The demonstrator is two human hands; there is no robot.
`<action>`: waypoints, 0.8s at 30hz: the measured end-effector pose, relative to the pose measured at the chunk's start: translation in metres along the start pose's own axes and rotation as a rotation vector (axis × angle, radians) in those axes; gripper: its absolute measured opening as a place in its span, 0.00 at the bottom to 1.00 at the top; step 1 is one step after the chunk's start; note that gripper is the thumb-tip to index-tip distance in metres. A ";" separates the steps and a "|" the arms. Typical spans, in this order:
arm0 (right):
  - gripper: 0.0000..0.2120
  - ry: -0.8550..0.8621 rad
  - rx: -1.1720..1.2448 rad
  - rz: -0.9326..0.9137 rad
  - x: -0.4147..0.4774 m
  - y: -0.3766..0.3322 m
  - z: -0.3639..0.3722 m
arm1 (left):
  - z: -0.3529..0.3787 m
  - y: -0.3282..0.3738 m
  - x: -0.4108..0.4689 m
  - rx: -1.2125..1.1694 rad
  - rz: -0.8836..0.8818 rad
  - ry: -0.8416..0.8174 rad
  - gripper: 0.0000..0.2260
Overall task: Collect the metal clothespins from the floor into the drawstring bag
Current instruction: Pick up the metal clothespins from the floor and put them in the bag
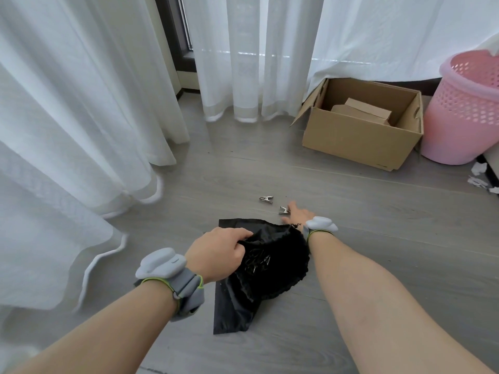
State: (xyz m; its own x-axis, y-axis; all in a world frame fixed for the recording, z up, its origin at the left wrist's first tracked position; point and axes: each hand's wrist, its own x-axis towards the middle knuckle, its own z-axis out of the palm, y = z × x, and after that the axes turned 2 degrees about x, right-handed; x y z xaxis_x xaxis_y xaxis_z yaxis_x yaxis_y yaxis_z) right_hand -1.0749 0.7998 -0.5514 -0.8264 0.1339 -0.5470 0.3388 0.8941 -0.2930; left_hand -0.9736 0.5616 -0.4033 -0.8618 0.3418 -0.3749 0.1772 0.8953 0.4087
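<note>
Grey wood floor [351, 211] under white curtains [81, 103]; left hand [218, 252] grips black bag [272, 263], right hand [297, 214] splayed.

Ahead of me, white sheer curtains [81, 103] hang down to the grey wood floor [378, 225], their hems pooling on it. To my right, near the curtains, sits an open cardboard box [359, 139] with a smaller box [364, 111] inside. Just beside it stands a pink perforated basket [464, 114]. A few white paper scraps [479, 175] lie on the floor below the basket.
</note>
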 end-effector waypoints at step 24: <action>0.12 -0.036 1.222 0.260 -0.056 -0.007 -0.038 | -0.041 0.022 0.003 0.168 -0.096 -0.123 0.21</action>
State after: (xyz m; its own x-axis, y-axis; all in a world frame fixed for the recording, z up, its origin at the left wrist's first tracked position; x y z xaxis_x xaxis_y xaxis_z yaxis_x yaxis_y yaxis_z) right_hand -1.0483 0.8028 -0.4889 -0.6662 0.2174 -0.7134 0.7016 -0.1416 -0.6983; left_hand -0.9922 0.5707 -0.3611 -0.8158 0.2759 -0.5083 0.1831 0.9569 0.2256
